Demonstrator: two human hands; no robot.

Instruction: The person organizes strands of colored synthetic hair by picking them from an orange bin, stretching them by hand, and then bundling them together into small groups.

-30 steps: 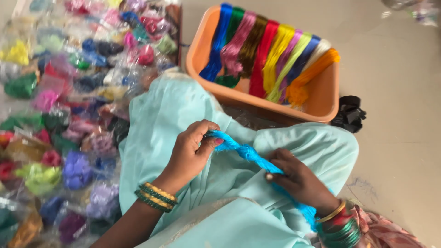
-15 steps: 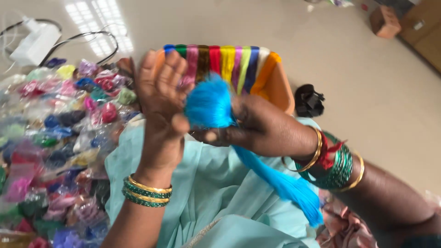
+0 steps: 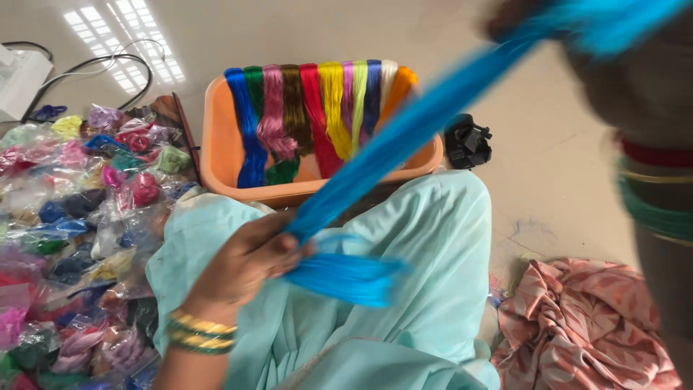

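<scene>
Two hands now stretch the blue thread bundle (image 3: 404, 137) taut: the left hand (image 3: 249, 263) has dropped to the lap, clenched on its lower end, while the right hand (image 3: 577, 29) (blurred, grip unclear) has lifted away above the orange tub (image 3: 216, 155).

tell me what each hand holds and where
Left hand pinches the blue thread bundle near its lower end; right hand, blurred, grips its upper end.
</scene>
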